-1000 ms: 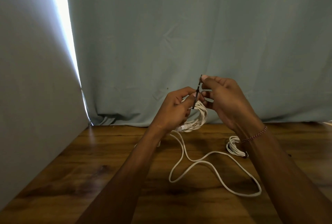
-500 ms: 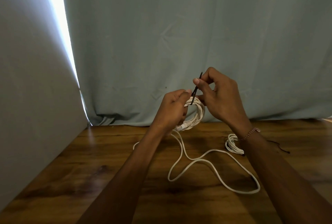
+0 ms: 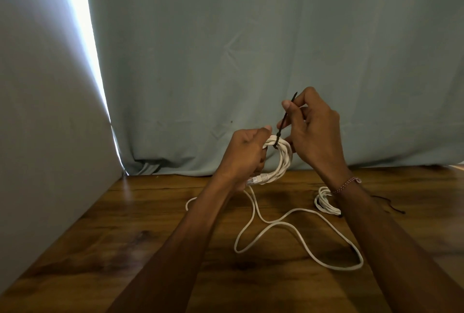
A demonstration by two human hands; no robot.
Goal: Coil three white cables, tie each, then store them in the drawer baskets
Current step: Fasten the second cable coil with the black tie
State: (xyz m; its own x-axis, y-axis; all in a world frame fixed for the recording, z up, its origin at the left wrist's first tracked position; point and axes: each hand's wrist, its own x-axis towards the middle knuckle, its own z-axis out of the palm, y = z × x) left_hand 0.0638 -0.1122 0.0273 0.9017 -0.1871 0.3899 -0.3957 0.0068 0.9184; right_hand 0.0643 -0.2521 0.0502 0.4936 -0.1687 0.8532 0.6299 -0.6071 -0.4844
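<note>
Coil gripped steady in left hand; right hand just above pinches tie, cinching it.

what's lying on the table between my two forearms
In the head view, a loose white cable snakes over the wooden table between the forearms, looping from the left one toward the right.
</note>
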